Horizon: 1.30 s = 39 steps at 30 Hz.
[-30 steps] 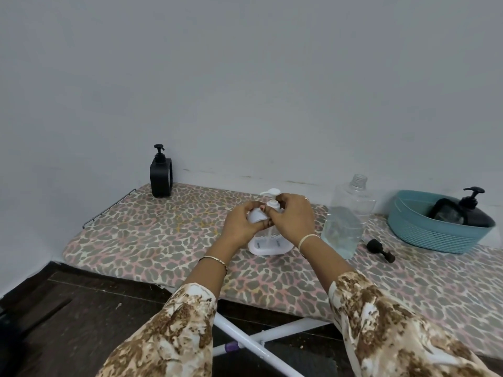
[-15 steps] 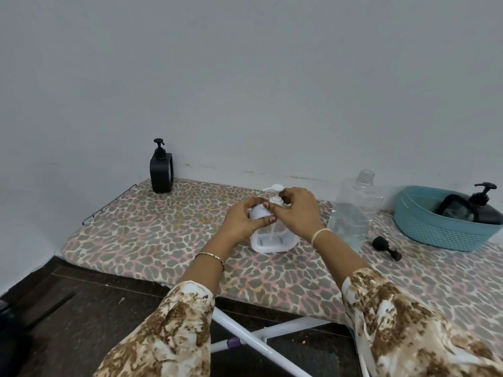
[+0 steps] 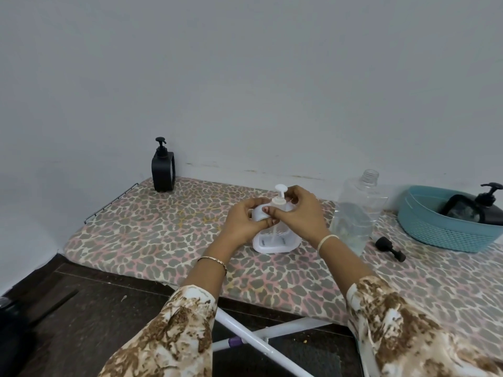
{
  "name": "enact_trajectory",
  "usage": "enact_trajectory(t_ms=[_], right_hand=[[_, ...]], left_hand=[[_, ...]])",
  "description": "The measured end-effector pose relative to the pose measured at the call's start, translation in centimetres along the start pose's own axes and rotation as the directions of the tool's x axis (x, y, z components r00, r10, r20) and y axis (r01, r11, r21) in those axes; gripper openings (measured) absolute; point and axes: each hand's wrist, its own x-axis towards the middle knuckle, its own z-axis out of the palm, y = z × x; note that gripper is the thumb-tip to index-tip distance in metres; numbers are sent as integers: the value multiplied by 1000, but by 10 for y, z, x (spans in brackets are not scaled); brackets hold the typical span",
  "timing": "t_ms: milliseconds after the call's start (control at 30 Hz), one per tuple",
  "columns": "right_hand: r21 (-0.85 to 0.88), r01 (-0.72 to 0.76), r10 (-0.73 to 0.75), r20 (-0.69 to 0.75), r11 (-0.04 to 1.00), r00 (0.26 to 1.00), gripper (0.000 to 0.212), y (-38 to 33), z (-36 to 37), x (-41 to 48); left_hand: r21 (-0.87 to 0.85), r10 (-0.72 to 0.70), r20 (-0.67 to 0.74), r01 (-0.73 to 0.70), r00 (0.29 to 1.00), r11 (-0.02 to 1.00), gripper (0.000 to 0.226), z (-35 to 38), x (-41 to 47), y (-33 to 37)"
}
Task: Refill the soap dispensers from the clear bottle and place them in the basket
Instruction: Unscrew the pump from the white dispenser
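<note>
At frame centre, left hand (image 3: pixel 243 223) and right hand (image 3: pixel 300 213) both grip the white plastic pump dispenser (image 3: pixel 275 238) standing on the leopard-print counter (image 3: pixel 163 229).

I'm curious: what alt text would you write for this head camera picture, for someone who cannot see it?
Two hands, left hand and right hand, hold a white soap dispenser standing on a leopard-print board. To its right stand an uncapped clear bottle and a teal basket holding a black dispenser.

A white translucent plastic pump dispenser (image 3: pixel 275 235) stands upright mid-board. To its right stands an uncapped clear plastic bottle (image 3: pixel 356 213), part-filled. At far right a teal woven plastic basket (image 3: pixel 441 235) holds a tilted black pump dispenser (image 3: pixel 479 210). Another black pump dispenser (image 3: pixel 162 170) stands far left.
</note>
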Motion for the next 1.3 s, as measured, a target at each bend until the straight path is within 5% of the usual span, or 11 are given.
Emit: enact_trajectory(t_ms=[133,367,600,833,1000,1200,1300], right_hand=[[77,-54,60,-71,996,996,43,-2,7,1],[406,-181,55,304,896,951,40,7,-15,2],[153,-164,182,-113,975,977,54,-7,5,-1],[364,-232,214,91,902,973,43,-6,-5,-4],[15,-129,129,-47,992,990,56,-3,4,-5],[104,-121,118,33,987,992,48,-5,7,-4],[-8,-102,102,-46,995,994,47,-5,6,-4]], left_hand=[[-6,1,-62,-1,998,1000,57,2,-3,0],[49,3,-44,-1,999,999,61,4,-1,0],[68,1,-44,2,999,998,60,3,-3,4],[115,14,-26,-11,1000,993,63,4,0,3],[111,24,-34,-20,999,994,57,4,-3,5],[88,18,-20,-17,1000,996,52,4,-5,7],[84,21,-21,-19,1000,996,52,4,-5,6]])
